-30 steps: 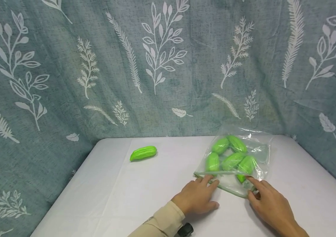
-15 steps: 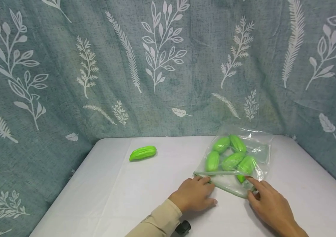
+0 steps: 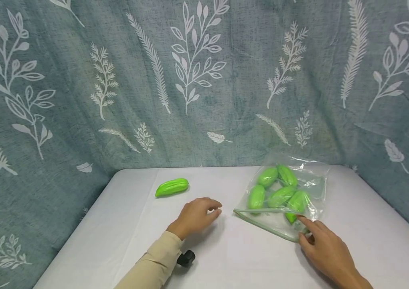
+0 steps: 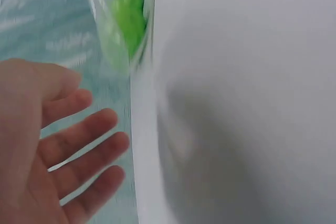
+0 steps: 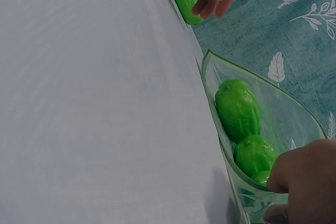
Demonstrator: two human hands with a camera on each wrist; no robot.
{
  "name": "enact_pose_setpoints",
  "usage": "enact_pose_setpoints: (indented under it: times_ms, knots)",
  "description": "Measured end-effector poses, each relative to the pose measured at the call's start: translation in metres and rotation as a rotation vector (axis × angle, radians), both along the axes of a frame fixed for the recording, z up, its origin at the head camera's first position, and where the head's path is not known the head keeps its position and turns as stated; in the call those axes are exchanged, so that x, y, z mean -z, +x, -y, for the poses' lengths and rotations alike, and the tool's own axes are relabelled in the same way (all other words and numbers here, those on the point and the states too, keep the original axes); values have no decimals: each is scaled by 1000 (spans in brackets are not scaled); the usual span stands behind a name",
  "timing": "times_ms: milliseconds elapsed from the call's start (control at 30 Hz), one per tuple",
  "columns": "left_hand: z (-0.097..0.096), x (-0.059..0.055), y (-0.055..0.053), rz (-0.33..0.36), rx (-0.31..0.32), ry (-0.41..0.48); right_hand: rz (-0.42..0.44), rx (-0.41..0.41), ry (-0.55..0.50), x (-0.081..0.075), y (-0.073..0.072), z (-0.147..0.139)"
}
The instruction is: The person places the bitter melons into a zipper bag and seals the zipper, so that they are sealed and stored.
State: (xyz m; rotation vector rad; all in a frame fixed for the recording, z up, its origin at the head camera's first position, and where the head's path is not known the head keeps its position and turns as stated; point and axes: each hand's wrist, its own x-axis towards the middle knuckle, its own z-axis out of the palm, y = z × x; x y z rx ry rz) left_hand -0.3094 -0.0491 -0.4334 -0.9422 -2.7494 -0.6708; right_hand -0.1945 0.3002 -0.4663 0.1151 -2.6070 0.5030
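My right hand [image 3: 327, 249] pinches the near right edge of a clear zip bag [image 3: 262, 226], thumb and index finger at its green-lined mouth. In the right wrist view that mouth gapes. Several bright green, ridged vegetables [image 3: 256, 197], shaped like bitter gourds, lie inside the bag. One more such green vegetable [image 3: 172, 187] lies alone at the back left of the table. Between it and the bag, my left hand [image 3: 195, 216] hovers above the table, fingers loosely bent and holding nothing. The left wrist view shows those fingers [image 4: 89, 156] spread apart.
A white-covered table [image 3: 146, 241] carries everything. Behind it and along its sides hangs a grey-green curtain [image 3: 240, 100] printed with white leaves. A black wrist device [image 3: 185, 259] sits under the left sleeve [image 3: 154, 257].
My left hand has let go of the bag's mouth and moved left and away from me, towards the lone green vegetable. My right hand stays on the bag's edge.
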Motion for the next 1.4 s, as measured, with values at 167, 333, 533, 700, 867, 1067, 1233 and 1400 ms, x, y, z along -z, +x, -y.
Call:
enact_pose_setpoints:
  times_ms: [167,333,533,700,867,1067,1233,1400]
  knots:
    - [38,-1,-16,-30,-113,106,-12,-11,14,0,-1,2]
    - [64,-1,-27,-97,-213,171,-32,-22,15,-1,-1,2]
    - [79,-1,-36,-203,-277,224,1,-32,-24,2,1,0]
    - [91,-2,-43,-185,-327,325,19,-36,-50,2,1,-1]
    - [99,-1,-50,-133,-356,438,31,-43,-62,1,0,-2]
    - [107,1,-54,-91,-401,466,37,-34,-60,1,-2,-2]
    - [113,1,-58,-100,-419,425,49,-35,-68,1,-2,-2]
    - [118,4,-64,-81,-425,447,46,-35,-68,1,-2,-2]
